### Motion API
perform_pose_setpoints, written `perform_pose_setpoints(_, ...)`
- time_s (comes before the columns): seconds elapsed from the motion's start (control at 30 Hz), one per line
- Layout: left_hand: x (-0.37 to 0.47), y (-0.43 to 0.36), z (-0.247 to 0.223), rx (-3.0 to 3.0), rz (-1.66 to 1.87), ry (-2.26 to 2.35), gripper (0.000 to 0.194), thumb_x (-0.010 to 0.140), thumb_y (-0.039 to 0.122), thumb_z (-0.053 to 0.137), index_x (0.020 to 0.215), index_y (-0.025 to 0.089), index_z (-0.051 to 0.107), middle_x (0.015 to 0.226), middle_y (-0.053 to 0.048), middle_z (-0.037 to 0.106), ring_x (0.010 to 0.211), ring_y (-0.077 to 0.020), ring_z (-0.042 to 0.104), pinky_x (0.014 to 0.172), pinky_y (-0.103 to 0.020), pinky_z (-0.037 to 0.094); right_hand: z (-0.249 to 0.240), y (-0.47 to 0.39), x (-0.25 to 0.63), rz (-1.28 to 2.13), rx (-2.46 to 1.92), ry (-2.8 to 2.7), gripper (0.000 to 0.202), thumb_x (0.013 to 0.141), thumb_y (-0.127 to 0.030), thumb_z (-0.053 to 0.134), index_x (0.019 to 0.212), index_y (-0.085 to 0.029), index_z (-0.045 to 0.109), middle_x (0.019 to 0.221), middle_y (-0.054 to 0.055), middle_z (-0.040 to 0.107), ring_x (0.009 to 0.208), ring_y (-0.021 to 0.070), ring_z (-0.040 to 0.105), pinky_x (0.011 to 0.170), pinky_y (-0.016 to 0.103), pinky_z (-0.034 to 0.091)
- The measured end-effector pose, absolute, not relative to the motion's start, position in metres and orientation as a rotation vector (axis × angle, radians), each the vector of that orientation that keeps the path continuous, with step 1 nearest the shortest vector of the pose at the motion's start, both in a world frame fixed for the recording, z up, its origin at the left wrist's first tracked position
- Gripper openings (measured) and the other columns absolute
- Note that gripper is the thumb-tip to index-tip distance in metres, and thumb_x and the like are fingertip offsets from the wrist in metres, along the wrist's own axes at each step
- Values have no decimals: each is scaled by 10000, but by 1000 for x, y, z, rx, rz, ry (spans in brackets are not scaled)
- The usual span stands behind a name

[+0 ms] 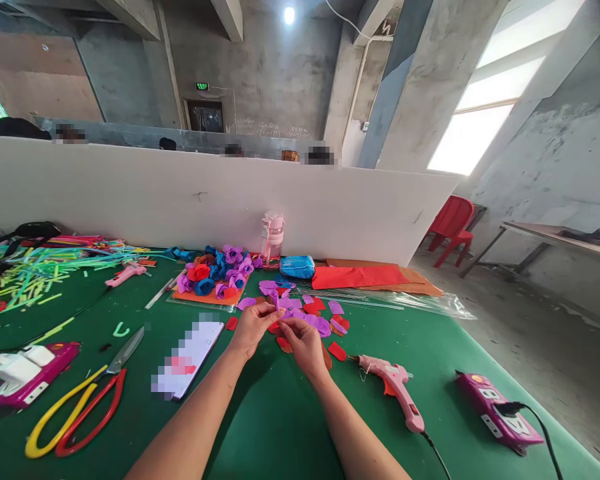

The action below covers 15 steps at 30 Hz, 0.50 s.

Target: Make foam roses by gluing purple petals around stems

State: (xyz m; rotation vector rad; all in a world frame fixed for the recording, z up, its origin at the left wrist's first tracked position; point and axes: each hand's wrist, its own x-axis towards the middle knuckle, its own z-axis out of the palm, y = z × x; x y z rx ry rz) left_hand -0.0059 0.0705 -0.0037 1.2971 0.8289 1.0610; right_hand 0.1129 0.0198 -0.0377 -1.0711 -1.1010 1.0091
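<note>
My left hand [255, 326] is closed, fingertips pinched together, at the near edge of a loose pile of purple and red petals [317, 325]. Beside it, almost touching, my right hand [303, 341] has its thumb and fingers pressed together too. A bit of purple shows at the left fingertips, but what either hand pinches is too small to make out. Behind and left of the hands, finished purple, red and blue flowers [213, 272] sit on an orange sheet. A pink glue gun [393, 387] lies right of my right hand.
Scissors [116, 373], a phone [193, 360] and a power strip [35, 377] lie left; another power strip [497, 408] is at right. A pink bottle [273, 237], blue packet [297, 267] and red sheet [360, 276] stand or lie along the white partition [180, 193].
</note>
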Motion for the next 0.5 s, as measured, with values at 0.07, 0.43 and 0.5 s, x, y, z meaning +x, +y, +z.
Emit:
perform_pose_setpoints(0.07, -6, 70, -3, 1299, 1058, 836, 287, 590, 380, 746, 767, 154, 735, 678, -24, 660, 679, -143, 541, 637, -245, 402, -37, 20, 113, 1021, -1070, -1092, 279, 736, -459, 631, 815, -192, 650, 732, 54, 698, 708, 221, 666, 658, 346, 517)
perform_pose_setpoints(0.43, -2, 65, 1, 1269, 1087, 892, 249, 579, 372, 741, 664, 138, 722, 589, -15, 613, 596, -125, 500, 586, -237, 387, -38, 20, 111, 1061, -1090, -1054, 301, 712, -486, 646, 793, -195, 646, 710, 44, 688, 671, 206, 651, 596, 316, 506)
perform_pose_setpoints(0.5, 0, 64, 1, 1257, 1093, 894, 242, 588, 370, 731, 659, 139, 717, 571, -8, 599, 577, -121, 492, 562, -234, 381, -38, 20, 112, 1065, -1077, -1060, 303, 708, -491, 647, 777, -195, 649, 691, 42, 685, 669, 208, 652, 607, 323, 507)
